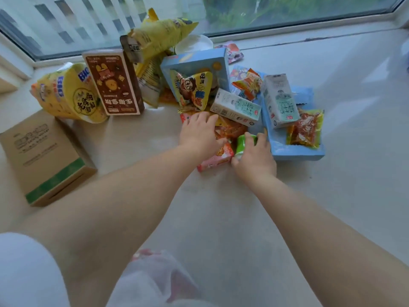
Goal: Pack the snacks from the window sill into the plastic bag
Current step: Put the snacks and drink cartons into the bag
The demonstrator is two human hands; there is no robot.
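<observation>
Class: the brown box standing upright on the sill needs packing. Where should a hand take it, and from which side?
Grip the brown box across its narrow side faces near the top, coming from above. It stands upright with the yellow noodle cup close at its left, so the top is freest.

Single head-worn view, looking forward and down, close over the window sill [332,151], facing the window pane [287,14]

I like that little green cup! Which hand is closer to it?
Right. The right hand has its fingers wrapped on the green cup. The left hand rests beside it on the orange snack packets.
</observation>
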